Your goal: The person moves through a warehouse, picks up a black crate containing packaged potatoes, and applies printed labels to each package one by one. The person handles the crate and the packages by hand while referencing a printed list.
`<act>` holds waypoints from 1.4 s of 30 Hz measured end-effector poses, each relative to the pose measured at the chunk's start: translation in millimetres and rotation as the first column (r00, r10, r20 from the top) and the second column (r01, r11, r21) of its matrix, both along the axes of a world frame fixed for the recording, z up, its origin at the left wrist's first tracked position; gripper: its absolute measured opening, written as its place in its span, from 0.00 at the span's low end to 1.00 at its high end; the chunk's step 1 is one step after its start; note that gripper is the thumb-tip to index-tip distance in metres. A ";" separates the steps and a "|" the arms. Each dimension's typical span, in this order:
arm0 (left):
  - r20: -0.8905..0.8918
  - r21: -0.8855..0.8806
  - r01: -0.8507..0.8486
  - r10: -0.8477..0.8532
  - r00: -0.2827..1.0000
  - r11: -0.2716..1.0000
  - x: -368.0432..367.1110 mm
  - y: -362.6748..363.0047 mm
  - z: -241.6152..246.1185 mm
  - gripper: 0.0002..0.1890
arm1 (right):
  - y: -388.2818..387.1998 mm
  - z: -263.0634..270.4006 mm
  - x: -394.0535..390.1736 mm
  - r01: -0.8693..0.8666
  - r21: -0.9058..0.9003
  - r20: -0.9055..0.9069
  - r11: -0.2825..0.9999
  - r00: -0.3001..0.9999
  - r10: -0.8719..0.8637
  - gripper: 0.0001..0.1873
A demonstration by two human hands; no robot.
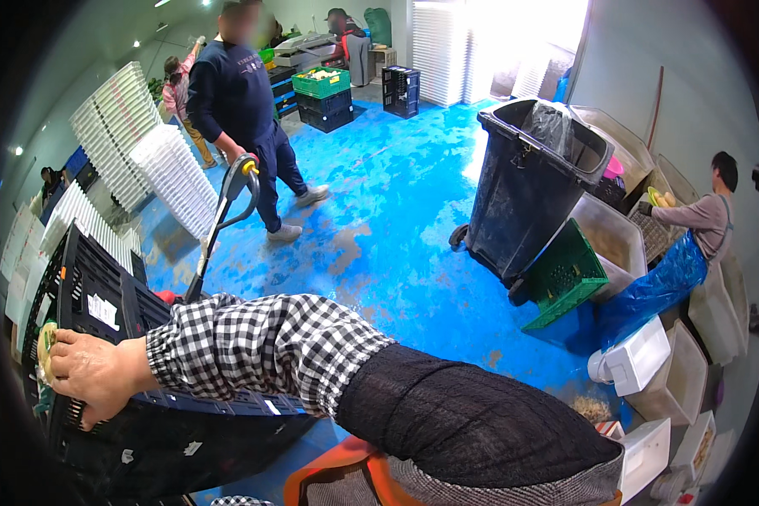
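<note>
My right hand (95,373) reaches across to the far left, its arm in a black sleeve and a black-and-white checked oversleeve (265,348). The fingers are closed around a pale yellowish piece of produce (46,354) with some green on it; its exact kind is unclear at the picture's rim. Beneath and around the hand are stacked black plastic crates (111,278), some with white labels. The hand is at a crate's edge, with the thumb low against its slotted side. My left hand is out of view; a scrap of checked sleeve (241,501) shows at the bottom edge.
A person (237,95) stands at a pallet jack handle (231,190) beyond the crates. White foam box stacks (111,139) stand at left. At right are a wheeled bin (525,196), a green crate (566,278), tubs (613,234) and a co-worker in a blue apron (658,284).
</note>
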State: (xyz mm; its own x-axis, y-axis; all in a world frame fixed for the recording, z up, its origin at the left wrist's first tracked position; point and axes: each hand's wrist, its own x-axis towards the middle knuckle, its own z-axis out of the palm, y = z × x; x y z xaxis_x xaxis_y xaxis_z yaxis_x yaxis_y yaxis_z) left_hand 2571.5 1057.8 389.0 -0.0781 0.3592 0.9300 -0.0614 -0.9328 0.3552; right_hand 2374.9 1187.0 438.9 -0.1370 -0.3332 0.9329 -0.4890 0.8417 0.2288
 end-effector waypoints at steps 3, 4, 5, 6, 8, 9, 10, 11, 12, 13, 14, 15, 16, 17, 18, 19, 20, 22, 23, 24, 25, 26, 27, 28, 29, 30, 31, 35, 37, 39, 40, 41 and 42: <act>-0.001 -0.021 0.034 -0.034 0.999 0.999 -1.5 4.9 -2.6 0.14 | 6.1 -4.8 -12.7 -0.040 -0.004 -0.026 0.999 0.999 0.040 0.40; -0.003 -0.027 0.043 -0.043 0.999 0.999 -2.0 5.2 -3.1 0.14 | 7.9 -4.5 -14.1 -0.055 0.004 -0.005 0.998 0.998 0.055 0.39; -0.005 -0.034 0.054 -0.054 0.999 0.998 -3.2 5.3 -3.5 0.14 | 9.2 -3.8 -15.5 -0.070 0.012 0.017 0.997 0.997 0.070 0.39; -0.003 -0.039 0.058 -0.058 0.998 0.998 -4.0 6.0 -4.0 0.13 | 7.4 1.5 -19.1 -0.084 -0.011 -0.030 0.996 0.996 0.084 0.37; -0.004 -0.048 0.075 -0.075 0.997 0.996 -4.2 9.5 -3.6 0.13 | 7.4 19.5 -16.8 -0.091 -0.046 -0.126 0.995 0.988 0.084 0.36; -0.005 -0.055 0.084 -0.085 0.996 0.995 -3.8 10.7 -4.4 0.13 | 5.8 20.4 -13.4 -0.069 -0.031 -0.132 0.997 0.989 0.064 0.37; -0.005 -0.064 0.093 -0.094 0.996 0.994 -3.3 12.0 -4.9 0.13 | 4.2 21.6 -9.8 -0.047 -0.016 -0.138 0.999 0.989 0.044 0.37; -0.005 -0.066 0.102 -0.102 0.995 0.993 -2.2 13.2 -5.1 0.13 | 3.1 23.6 -7.3 -0.026 0.001 -0.144 1.000 0.989 0.026 0.38; -0.004 -0.075 0.110 -0.110 0.994 0.991 -2.0 14.7 -5.5 0.13 | 0.5 7.4 -7.3 -0.001 0.045 -0.072 0.999 0.997 0.004 0.39; -0.005 -0.080 0.114 -0.115 0.993 0.990 -1.6 16.6 -6.4 0.13 | 0.8 -3.7 -4.2 0.022 0.093 -0.001 0.995 1.000 -0.022 0.40; -0.007 -0.086 0.121 -0.122 0.992 0.989 -1.2 16.3 -6.2 0.13 | 3.9 -11.3 -2.5 0.150 0.154 -0.091 0.977 0.986 -0.137 0.40; -0.010 -0.094 0.133 -0.134 0.991 0.987 0.5 18.2 -7.1 0.13 | 3.4 -12.3 -5.2 0.122 0.113 -0.059 0.986 0.991 -0.116 0.40; -0.012 -0.096 0.151 -0.152 0.988 0.984 3.7 20.1 -7.4 0.12 | 1.2 -11.3 -7.8 0.100 0.074 -0.026 0.992 0.995 -0.098 0.40; -0.013 -0.097 0.163 -0.165 0.986 0.982 6.3 22.3 -7.2 0.12 | 0.5 -11.1 -9.6 0.078 0.033 0.006 0.996 0.997 -0.078 0.40; -0.011 -0.103 0.170 -0.172 0.985 0.980 7.9 23.2 -7.7 0.12 | 2.1 -11.8 -9.1 0.094 0.094 0.038 0.991 0.995 -0.098 0.40; -0.013 -0.108 0.175 -0.178 0.984 0.979 9.5 25.1 -7.3 0.12 | 0.7 -12.9 -9.5 0.120 0.109 0.005 0.987 0.993 -0.121 0.40; -0.013 -0.116 0.184 -0.187 0.982 0.976 11.2 26.6 -7.9 0.12 | -0.8 -12.6 -10.3 0.124 0.112 0.000 0.986 0.992 -0.124 0.41; -0.015 -0.122 0.200 -0.203 0.979 0.972 15.0 28.0 -7.6 0.12 | -0.9 -12.0 -11.3 0.112 0.113 0.028 0.987 0.993 -0.115 0.41; -0.013 -0.124 0.207 -0.210 0.978 0.970 17.1 29.6 -7.2 0.12 | 0.3 -12.5 -12.0 0.099 0.111 0.061 0.989 0.992 -0.107 0.41; -0.013 -0.127 0.210 -0.213 0.977 0.970 18.1 29.7 -7.8 0.12 | -0.4 -13.1 -12.2 0.081 0.105 0.093 0.991 0.992 -0.090 0.42; -0.014 -0.132 0.212 -0.216 0.976 0.968 17.8 30.1 -7.9 0.12 | -0.7 -14.0 -12.7 0.084 0.101 0.081 0.991 0.992 -0.092 0.42; -0.015 -0.133 0.215 -0.219 0.976 0.967 17.8 30.0 -8.5 0.12 | -0.9 -15.1 -13.7 0.085 0.097 0.069 0.992 0.993 -0.092 0.42; -0.016 -0.136 0.217 -0.221 0.975 0.967 17.1 28.9 -8.5 0.12 | -1.7 -15.8 -13.7 0.085 0.093 0.058 0.992 0.994 -0.091 0.43; -0.016 -0.140 0.216 -0.220 0.975 0.966 15.8 28.0 -9.1 0.12 | -2.4 -16.7 -14.1 0.088 0.088 0.027 0.992 0.995 -0.091 0.43; -0.015 -0.144 0.214 -0.219 0.976 0.966 14.4 27.9 -9.3 0.12 | -3.1 -17.7 -14.9 0.090 0.083 -0.004 0.992 0.996 -0.090 0.42; -0.018 -0.148 0.213 -0.218 0.976 0.966 12.6 27.1 -9.3 0.12 | -4.1 -17.6 -15.9 0.090 0.072 -0.021 0.993 0.996 -0.089 0.42; -0.019 -0.151 0.213 -0.219 0.976 0.965 10.7 26.3 -9.0 0.12 | -4.6 -18.1 -17.0 0.091 0.063 -0.036 0.994 0.995 -0.089 0.42; -0.026 -0.160 0.196 -0.202 0.979 0.968 1.8 22.0 -9.4 0.11 | -9.3 -22.1 -17.3 0.092 0.011 -0.035 0.996 0.995 -0.092 0.40; -0.027 -0.163 0.186 -0.193 0.981 0.969 -0.7 20.7 -8.2 0.11 | -10.4 -20.8 -14.3 0.094 -0.010 -0.050 0.996 0.994 -0.095 0.39; -0.023 -0.168 0.179 -0.185 0.982 0.969 -3.2 19.4 -8.3 0.11 | -9.3 -22.2 -12.0 0.091 -0.024 -0.070 0.996 0.993 -0.093 0.39; -0.018 -0.168 0.177 -0.182 0.983 0.970 -4.6 19.4 -8.4 0.11 | -8.5 -22.7 -11.9 0.095 -0.030 -0.072 0.995 0.993 -0.097 0.38; -0.015 -0.174 0.173 -0.178 0.984 0.969 -6.0 19.8 -8.4 0.11 | -8.0 -22.8 -11.9 0.097 -0.037 -0.074 0.995 0.992 -0.099 0.38; -0.015 -0.177 0.155 -0.160 0.987 0.972 -8.9 18.6 -7.6 0.11 | -12.5 -21.0 -12.4 0.085 -0.041 -0.064 0.996 0.994 -0.087 0.37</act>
State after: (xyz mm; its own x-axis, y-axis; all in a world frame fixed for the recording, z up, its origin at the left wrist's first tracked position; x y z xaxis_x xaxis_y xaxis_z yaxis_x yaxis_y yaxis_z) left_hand 2562.5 1076.4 381.4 0.0179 0.5216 0.8530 -0.1896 -0.8359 0.5151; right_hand 2362.5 1174.5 417.9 -0.1018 -0.2868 0.9526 -0.3997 0.8886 0.2248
